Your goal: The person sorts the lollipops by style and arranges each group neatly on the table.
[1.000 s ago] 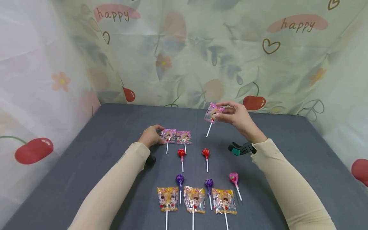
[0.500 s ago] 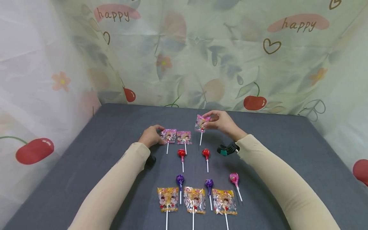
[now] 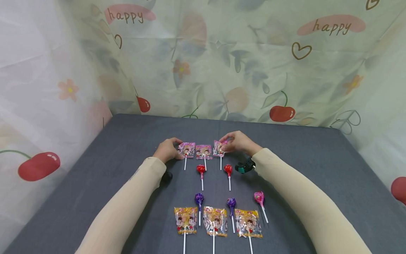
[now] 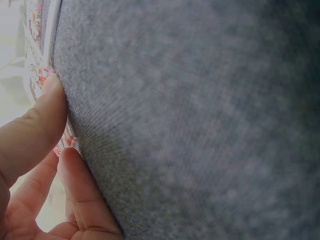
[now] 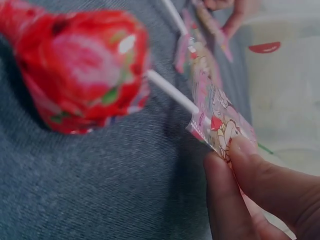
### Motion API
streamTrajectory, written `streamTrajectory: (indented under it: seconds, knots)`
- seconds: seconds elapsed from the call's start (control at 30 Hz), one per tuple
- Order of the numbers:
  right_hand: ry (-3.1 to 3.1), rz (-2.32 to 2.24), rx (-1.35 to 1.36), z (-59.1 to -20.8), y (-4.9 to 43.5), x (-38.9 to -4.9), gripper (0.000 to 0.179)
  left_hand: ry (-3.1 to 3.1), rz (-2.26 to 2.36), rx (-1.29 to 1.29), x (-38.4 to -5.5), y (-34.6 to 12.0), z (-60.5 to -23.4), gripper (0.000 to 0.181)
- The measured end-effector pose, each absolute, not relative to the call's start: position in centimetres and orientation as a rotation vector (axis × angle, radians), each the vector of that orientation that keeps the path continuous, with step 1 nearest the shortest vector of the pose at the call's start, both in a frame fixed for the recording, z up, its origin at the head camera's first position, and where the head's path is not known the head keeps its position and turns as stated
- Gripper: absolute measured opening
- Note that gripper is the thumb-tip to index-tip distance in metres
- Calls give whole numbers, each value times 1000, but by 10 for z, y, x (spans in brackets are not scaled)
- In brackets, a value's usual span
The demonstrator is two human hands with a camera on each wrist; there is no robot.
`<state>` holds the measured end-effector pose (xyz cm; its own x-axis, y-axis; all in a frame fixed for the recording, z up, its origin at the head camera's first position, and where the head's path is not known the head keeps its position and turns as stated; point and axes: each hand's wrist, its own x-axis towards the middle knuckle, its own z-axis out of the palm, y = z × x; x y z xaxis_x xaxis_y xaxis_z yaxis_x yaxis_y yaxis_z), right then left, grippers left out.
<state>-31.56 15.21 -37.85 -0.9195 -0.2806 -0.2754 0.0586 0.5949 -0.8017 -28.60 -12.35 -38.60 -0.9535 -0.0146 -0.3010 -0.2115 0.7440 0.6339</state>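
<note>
Three flat lollipops in pink wrappers lie in a row toward the back of the dark table. My left hand (image 3: pixel 166 150) pinches the outer edge of the left pink-wrapped lollipop (image 3: pixel 188 150) with thumb and fingers. Beside it is the middle pink-wrapped lollipop (image 3: pixel 203 151), which neither hand touches. At the row's right end, my right hand (image 3: pixel 241 143) pinches the wrapper of the right pink-wrapped lollipop (image 3: pixel 219 148), its stick pointing toward me. The right wrist view shows thumb and finger on that wrapper's edge; whether it fully rests on the table I cannot tell.
Two red ball lollipops, the left (image 3: pixel 201 169) and right (image 3: pixel 228 169), lie in front of the row. Nearer are two purple ones (image 3: pixel 199 199), a pink one (image 3: pixel 259 197) and three yellow-wrapped flat lollipops (image 3: pixel 215 220). A patterned curtain (image 3: pixel 215 70) hangs behind the table (image 3: pixel 104 169).
My right hand has moved left and down with its pink-wrapped lollipop, bringing it beside the middle one. The left hand has stayed at the left lollipop.
</note>
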Motion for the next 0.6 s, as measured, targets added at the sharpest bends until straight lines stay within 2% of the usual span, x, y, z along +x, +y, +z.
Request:
streamTrajectory:
  seconds: [0.6]
  knots:
    - [2523,-1058,-165,-379,139,-317,30,2672,1005,-200,-285,-122,-386,62]
